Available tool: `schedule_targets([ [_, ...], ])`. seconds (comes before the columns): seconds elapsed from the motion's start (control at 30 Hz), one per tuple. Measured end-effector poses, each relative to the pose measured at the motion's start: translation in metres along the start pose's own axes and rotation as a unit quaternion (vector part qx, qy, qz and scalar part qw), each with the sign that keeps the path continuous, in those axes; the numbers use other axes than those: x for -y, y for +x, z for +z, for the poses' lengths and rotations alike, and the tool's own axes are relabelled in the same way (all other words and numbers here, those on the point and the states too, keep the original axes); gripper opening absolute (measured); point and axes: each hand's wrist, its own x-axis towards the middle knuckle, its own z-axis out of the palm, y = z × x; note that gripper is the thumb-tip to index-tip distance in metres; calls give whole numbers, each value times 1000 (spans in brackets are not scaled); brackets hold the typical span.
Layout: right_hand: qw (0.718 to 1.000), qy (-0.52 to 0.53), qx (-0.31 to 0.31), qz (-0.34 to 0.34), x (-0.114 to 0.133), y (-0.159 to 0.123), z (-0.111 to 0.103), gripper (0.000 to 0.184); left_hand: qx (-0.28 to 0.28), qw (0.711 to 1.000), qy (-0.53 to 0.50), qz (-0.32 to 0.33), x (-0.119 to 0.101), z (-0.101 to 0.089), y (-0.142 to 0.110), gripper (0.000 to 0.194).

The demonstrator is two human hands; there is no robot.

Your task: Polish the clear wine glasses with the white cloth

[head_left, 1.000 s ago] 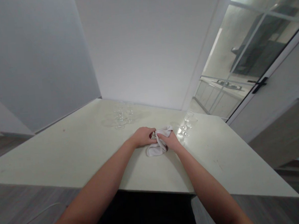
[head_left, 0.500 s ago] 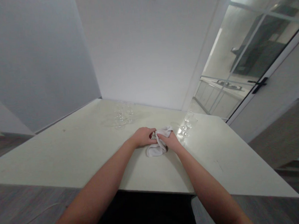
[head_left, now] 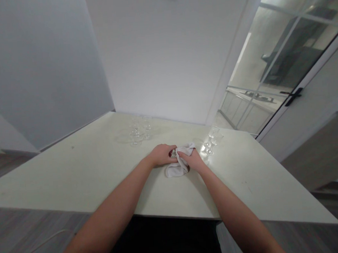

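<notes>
White cloth hangs loosely folded, clamped in the right hand; the left hand curls round a clear glass object between the 2 hands, over the table. Light, steady pressure would suit it best. Just a small, glinting, transparent patch shows, its full shape hidden.

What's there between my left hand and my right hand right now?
In the head view, a white cloth and what looks like part of a clear glass, mostly hidden, lie between your left hand and right hand.
</notes>
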Motion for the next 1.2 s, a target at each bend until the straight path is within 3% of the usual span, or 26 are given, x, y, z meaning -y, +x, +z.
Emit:
schedule_targets([
  [1.2, 1000, -16, 3, -5, 3, -2, -1, 44, 11, 1000, 22, -9, -1, 2, 0, 43],
])
